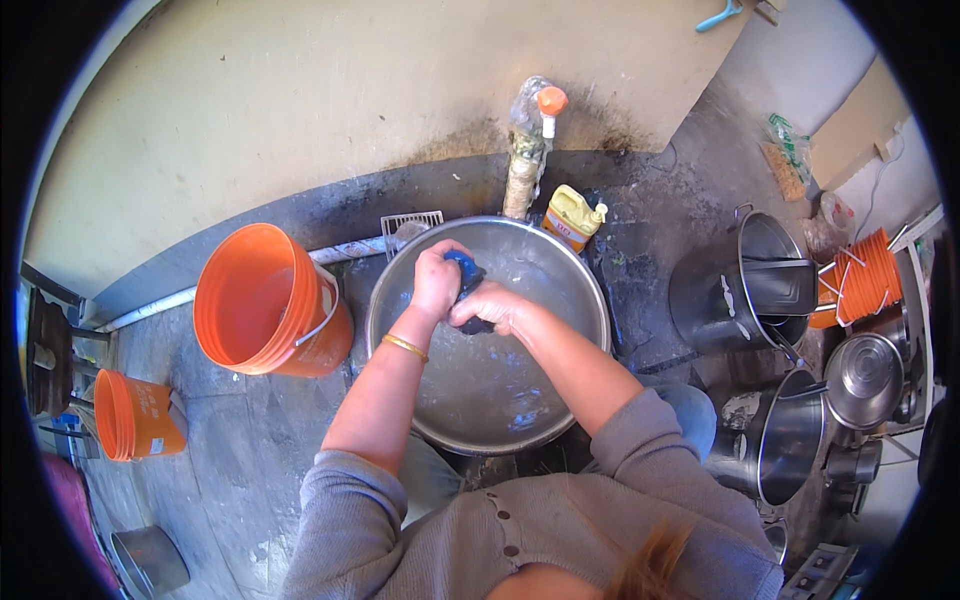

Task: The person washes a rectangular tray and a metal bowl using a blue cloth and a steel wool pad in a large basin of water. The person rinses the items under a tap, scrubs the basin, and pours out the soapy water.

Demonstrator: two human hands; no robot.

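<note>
Both my hands grip a dark blue piece that looks like cloth [471, 279], bunched over a wide metal basin [472, 405]. My left hand [436, 279] closes around its upper end, where a brighter blue part shows. Lower down and to the right, my right hand [491, 306] grasps it, and a dark end hangs out beneath the fingers. Much of the piece is hidden inside my hands. Clear water seems to fill the basin, with bluish reflections near its front edge.
Left of the basin stands an orange bucket [274, 300]; farther left is a smaller orange bucket [146, 416]. Behind the basin are a wrapped pipe with a tap [521, 165] and a yellow jug [572, 219]. Large metal pots [701, 289] crowd the right side.
</note>
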